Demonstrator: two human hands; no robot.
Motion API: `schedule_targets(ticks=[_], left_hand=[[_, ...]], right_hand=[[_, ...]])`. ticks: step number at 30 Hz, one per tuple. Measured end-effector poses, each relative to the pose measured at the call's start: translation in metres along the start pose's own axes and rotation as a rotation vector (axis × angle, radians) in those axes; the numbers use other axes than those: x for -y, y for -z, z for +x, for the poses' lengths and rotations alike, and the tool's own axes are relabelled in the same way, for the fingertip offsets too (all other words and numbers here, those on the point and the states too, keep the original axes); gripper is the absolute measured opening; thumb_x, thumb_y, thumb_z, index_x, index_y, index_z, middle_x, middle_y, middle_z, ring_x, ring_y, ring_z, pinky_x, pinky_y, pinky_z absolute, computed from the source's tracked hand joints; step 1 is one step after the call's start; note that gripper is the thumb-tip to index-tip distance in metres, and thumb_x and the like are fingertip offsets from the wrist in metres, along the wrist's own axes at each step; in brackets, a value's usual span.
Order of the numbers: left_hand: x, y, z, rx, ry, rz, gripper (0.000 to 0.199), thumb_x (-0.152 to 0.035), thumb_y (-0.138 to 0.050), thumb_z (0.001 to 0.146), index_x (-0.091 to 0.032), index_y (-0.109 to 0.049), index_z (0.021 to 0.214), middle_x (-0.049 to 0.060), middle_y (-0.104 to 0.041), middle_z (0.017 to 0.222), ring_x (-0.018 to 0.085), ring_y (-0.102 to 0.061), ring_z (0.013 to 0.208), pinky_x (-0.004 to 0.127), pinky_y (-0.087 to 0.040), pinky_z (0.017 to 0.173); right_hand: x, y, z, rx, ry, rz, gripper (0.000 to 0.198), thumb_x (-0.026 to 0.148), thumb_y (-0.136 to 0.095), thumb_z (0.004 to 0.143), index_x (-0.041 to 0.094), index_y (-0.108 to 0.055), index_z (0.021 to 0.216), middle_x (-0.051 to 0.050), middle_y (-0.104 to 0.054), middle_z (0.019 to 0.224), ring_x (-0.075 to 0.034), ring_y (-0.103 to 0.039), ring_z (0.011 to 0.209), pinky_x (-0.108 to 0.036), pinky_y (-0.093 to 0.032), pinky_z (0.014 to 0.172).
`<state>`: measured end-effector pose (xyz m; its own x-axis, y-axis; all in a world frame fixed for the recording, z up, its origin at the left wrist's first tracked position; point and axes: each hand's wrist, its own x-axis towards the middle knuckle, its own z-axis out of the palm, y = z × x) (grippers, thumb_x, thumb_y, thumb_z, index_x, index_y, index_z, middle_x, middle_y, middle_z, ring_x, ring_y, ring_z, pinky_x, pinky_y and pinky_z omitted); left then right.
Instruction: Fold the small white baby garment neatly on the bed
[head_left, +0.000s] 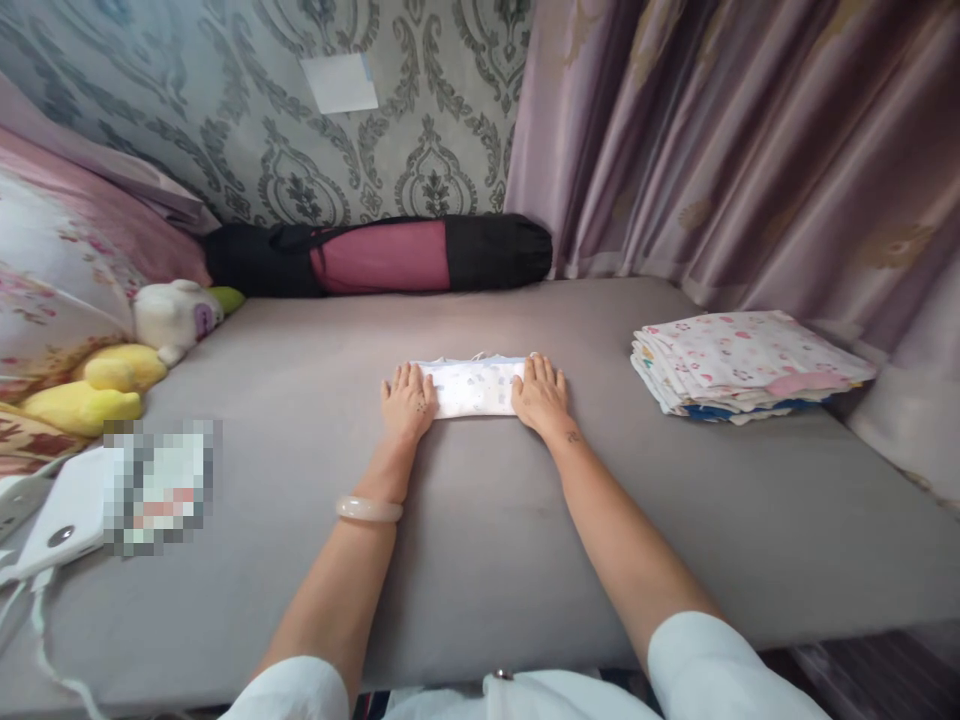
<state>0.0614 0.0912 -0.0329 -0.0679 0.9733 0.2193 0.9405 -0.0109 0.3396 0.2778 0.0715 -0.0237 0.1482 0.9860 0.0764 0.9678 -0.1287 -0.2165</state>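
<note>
A white folded cloth [477,388] with a faint pale print lies flat in a narrow strip on the grey bed sheet [487,540]. My left hand [409,400] rests palm down on its left end, fingers stretched out and slightly apart. On the right end lies my right hand [541,394], also flat with its fingers spread. Both hands press on the cloth without gripping it. To the right sits a stack of folded printed cloths [750,355], pink hearts and flowers on the top one.
A long black and pink bag [382,256] lies along the wall at the back. Plush toys [172,318] sit at the left. Nearer on that side are a white power bank [71,505] with cables and a blurred-out object [169,485]. Curtains [720,140] hang at the right.
</note>
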Motion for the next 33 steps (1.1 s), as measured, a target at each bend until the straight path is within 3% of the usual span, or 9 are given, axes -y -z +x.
schedule_targets(ticks=[4, 10, 14, 18, 23, 29, 33], left_hand=[[-0.001, 0.001, -0.004, -0.128, -0.129, 0.019, 0.056, -0.036, -0.023, 0.097, -0.008, -0.046, 0.14, 0.015, -0.042, 0.147, 0.026, -0.03, 0.142, 0.049, -0.015, 0.12], [-0.003, -0.002, -0.007, 0.067, -0.174, 0.085, 0.054, -0.037, -0.026, 0.097, -0.009, -0.046, 0.139, 0.016, -0.039, 0.149, 0.028, -0.031, 0.141, 0.052, -0.019, 0.118], [-0.001, -0.003, -0.004, 0.081, -0.163, 0.093, 0.053, -0.038, -0.026, 0.098, -0.011, -0.045, 0.139, 0.015, -0.037, 0.151, 0.028, -0.03, 0.142, 0.053, -0.021, 0.117], [-0.003, 0.0, -0.005, 0.004, -0.17, 0.076, 0.052, -0.037, -0.024, 0.099, -0.011, -0.049, 0.136, 0.015, -0.04, 0.148, 0.027, -0.031, 0.141, 0.052, -0.018, 0.118], [-0.013, 0.001, -0.01, -0.116, -0.319, 0.039, 0.052, -0.038, -0.021, 0.099, -0.015, -0.051, 0.135, 0.012, -0.046, 0.145, 0.024, -0.032, 0.141, 0.047, -0.013, 0.12], [-0.015, -0.009, -0.011, 0.059, -0.364, 0.032, 0.052, -0.04, -0.027, 0.099, -0.015, -0.046, 0.14, 0.013, -0.047, 0.144, 0.029, -0.037, 0.138, 0.051, -0.022, 0.117], [-0.014, -0.009, -0.01, 0.086, -0.352, 0.029, 0.051, -0.039, -0.028, 0.099, -0.015, -0.044, 0.141, 0.014, -0.045, 0.146, 0.03, -0.035, 0.139, 0.052, -0.022, 0.116]], right_hand=[[0.009, 0.004, 0.0, -0.02, 0.093, 0.011, 0.06, 0.035, -0.021, 0.099, 0.004, -0.03, 0.149, -0.013, -0.024, 0.158, -0.025, -0.016, 0.146, -0.044, -0.011, 0.118], [0.008, -0.001, 0.0, 0.067, 0.099, -0.022, 0.061, 0.038, -0.02, 0.1, 0.003, -0.028, 0.15, -0.014, -0.022, 0.159, -0.026, -0.016, 0.147, -0.043, -0.012, 0.118], [0.004, -0.003, 0.002, 0.061, 0.109, -0.045, 0.061, 0.038, -0.02, 0.1, 0.004, -0.028, 0.149, -0.015, -0.022, 0.159, -0.026, -0.017, 0.146, -0.041, -0.015, 0.117], [0.011, 0.0, 0.002, 0.067, 0.098, -0.049, 0.06, 0.037, -0.022, 0.099, 0.004, -0.03, 0.149, -0.016, -0.023, 0.158, -0.027, -0.019, 0.146, -0.046, -0.013, 0.118], [0.032, 0.001, 0.0, 0.028, 0.172, -0.005, 0.059, 0.035, -0.02, 0.1, 0.004, -0.03, 0.149, -0.014, -0.024, 0.158, -0.025, -0.018, 0.146, -0.044, -0.008, 0.119], [0.04, -0.012, 0.001, 0.086, 0.197, 0.039, 0.058, 0.036, -0.016, 0.101, 0.007, -0.029, 0.15, -0.012, -0.024, 0.158, -0.021, -0.017, 0.147, -0.04, -0.009, 0.119], [0.037, -0.013, 0.002, 0.09, 0.199, 0.039, 0.058, 0.036, -0.016, 0.101, 0.007, -0.029, 0.15, -0.012, -0.023, 0.159, -0.021, -0.015, 0.147, -0.04, -0.008, 0.119]])
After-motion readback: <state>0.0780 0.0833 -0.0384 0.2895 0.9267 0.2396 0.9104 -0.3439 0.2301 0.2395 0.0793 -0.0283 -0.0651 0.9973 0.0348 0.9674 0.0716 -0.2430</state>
